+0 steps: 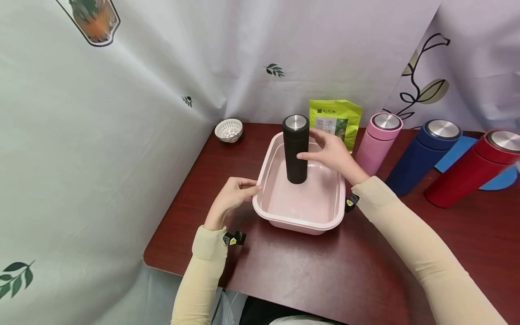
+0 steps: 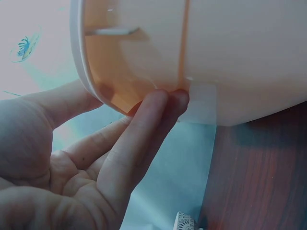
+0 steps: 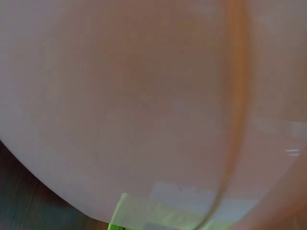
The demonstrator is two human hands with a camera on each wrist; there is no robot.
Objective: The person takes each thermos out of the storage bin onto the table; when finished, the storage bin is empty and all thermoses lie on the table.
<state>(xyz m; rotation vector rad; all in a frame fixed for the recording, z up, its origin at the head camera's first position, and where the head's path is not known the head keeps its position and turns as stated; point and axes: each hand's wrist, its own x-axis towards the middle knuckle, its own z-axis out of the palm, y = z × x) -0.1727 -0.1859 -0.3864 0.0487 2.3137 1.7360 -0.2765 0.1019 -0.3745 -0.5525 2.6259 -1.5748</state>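
A pale pink plastic basin sits on the table, with a black thermos upright inside it under a silver-topped lid. My left hand pinches the basin's left rim. In the left wrist view, the thumb lies on one side of the basin wall and the fingers on the other. My right hand reaches over the right rim and holds the thermos, thumb across its front and fingers on its right side. The right wrist view is filled by the basin's wall, hiding that hand's grip.
A green pouch stands behind the basin. Pink, blue and red thermoses stand to the right, a blue flat piece behind them. A small white woven bowl is at the back left of the dark red table.
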